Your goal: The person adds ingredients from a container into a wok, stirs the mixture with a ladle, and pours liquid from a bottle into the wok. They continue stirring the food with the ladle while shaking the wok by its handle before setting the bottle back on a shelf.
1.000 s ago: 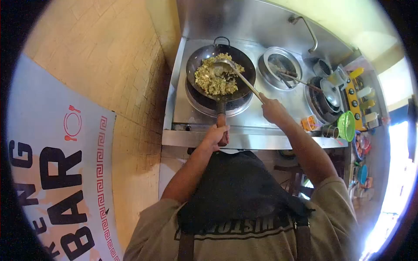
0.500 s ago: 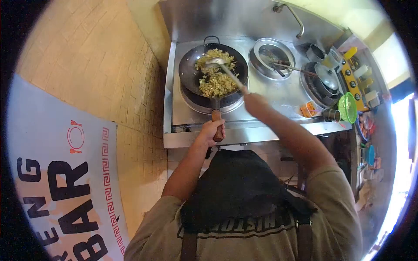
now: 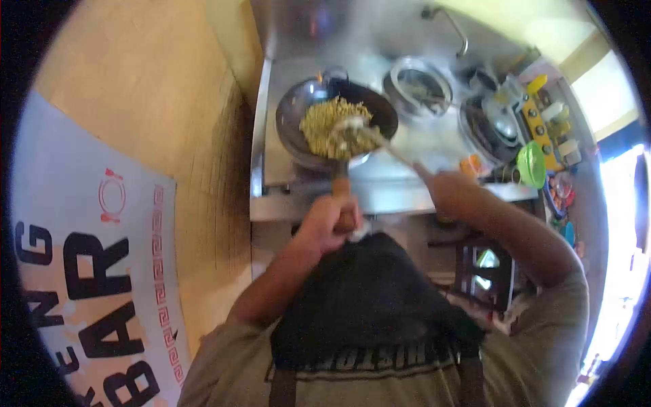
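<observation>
My left hand [image 3: 330, 220] is wrapped round the wooden handle of a dark wok [image 3: 290, 115] and holds it over the burner at the left of the stove. Inside the wok lies a heap of yellowish fried rice [image 3: 325, 119], gathered in one mass. My right hand [image 3: 453, 192] grips the long handle of a ladle [image 3: 390, 146]. The ladle's bowl rests in the near right part of the rice, and motion smears it.
A metal strainer on a pot [image 3: 417, 81] stands right of the wok. Farther right are a lidded pan [image 3: 498, 122], a green basket [image 3: 531, 166] and an orange-filled container [image 3: 470, 165]. A tap [image 3: 458, 34] overhangs the back; a wall [image 3: 210, 136] borders the left.
My left hand has raised the wok off its burner and tilted it. The ladle and my right hand have moved nearer to me and right. The rice, spread in two clumps before, is now one heap.
</observation>
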